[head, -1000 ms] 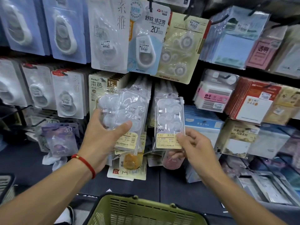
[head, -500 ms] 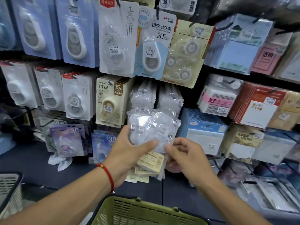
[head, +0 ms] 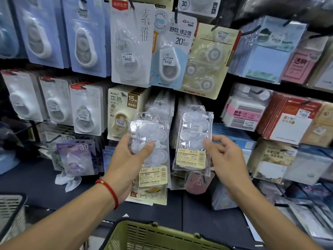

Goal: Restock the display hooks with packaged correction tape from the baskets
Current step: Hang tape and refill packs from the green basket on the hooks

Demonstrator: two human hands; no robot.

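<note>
My left hand [head: 128, 159] grips a stack of clear packs of white correction tape [head: 153, 141], thumb across the front, in front of the display's middle row. My right hand [head: 225, 159] pinches a single clear pack [head: 193, 134] by its right edge and holds it upright, its hang hole near the hooks where matching clear packs [head: 160, 103] hang. A yellow label sits at the foot of each held pack. The green basket [head: 158, 235] stands below my arms; its inside is hidden.
Hooks above carry blue, white and beige carded correction tapes [head: 173, 51]. Sticky notes and notepads [head: 266, 51] fill the right side. A grey basket [head: 10, 210] shows at the left edge. Loose packs lie on the dark shelf [head: 36, 183] below.
My right hand has pulled one pack off the stack in my left hand and raised it to the right, up toward the hooks. The camera has tilted up slightly.
</note>
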